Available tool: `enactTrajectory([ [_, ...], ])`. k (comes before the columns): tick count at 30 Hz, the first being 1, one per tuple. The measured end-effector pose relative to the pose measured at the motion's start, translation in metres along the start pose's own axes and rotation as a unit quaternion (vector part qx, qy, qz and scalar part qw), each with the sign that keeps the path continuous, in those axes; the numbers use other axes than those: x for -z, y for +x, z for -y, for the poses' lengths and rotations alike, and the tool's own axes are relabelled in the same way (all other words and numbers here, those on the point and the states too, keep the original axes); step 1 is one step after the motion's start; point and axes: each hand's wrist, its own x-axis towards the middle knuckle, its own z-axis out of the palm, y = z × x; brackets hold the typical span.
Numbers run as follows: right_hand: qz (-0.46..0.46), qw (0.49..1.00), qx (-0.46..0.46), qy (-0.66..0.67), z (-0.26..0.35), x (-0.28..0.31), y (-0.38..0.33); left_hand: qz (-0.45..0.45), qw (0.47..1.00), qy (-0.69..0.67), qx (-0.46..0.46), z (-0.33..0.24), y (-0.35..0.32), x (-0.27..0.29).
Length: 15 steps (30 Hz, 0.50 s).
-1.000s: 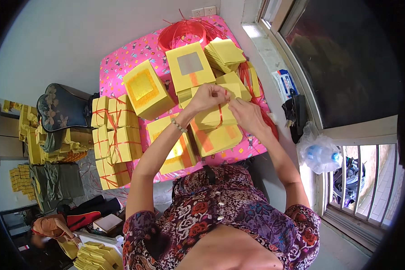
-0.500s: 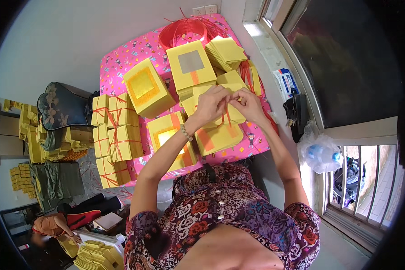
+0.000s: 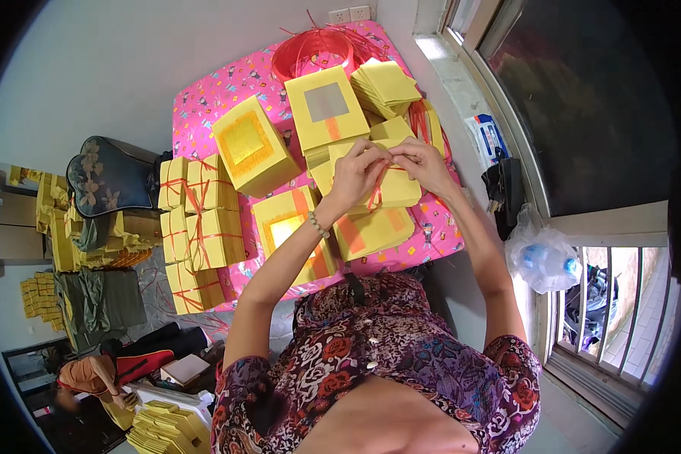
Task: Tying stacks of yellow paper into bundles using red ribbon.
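Observation:
Over a bundle of yellow paper (image 3: 402,195) on a pink patterned cloth (image 3: 193,110), my two hands meet with fingertips together. My left hand (image 3: 358,174) pinches a red string (image 3: 375,194) that runs down across the bundle. From the other side, my right hand (image 3: 425,164) is closed in a pinch on the same string. The fingertips hide the point where its ends meet. Just in front of the bundle lies more yellow paper with an orange band (image 3: 374,233). To the left is a stack with a shiny gold square (image 3: 281,231).
A silver-squared stack (image 3: 325,106) and a gold-squared stack (image 3: 251,144) stand farther back. Tied yellow bundles (image 3: 216,236) sit at the left edge. A red string coil (image 3: 314,54) lies at the back. Another person (image 3: 91,376) is at lower left; a window (image 3: 583,113) is at right.
My hands stay pinched together over the bundle, with the right hand shifted slightly. The whole view has moved a little, so the scene sits slightly farther right.

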Motion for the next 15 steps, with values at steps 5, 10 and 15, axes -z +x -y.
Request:
enactTrajectory([
  [5,-0.041,0.993,0.093,-0.053,-0.012,-0.002,-0.001,0.009,0.993,-0.091,0.069,-0.003,0.003,0.001],
  [10,-0.094,0.984,0.091,-0.119,-0.011,-0.005,-0.007,0.002,0.998,-0.041,0.056,0.001,-0.003,0.013],
  [15,-0.112,0.982,0.099,-0.115,-0.012,-0.007,-0.007,-0.003,0.998,0.017,0.066,0.003,-0.013,0.023],
])
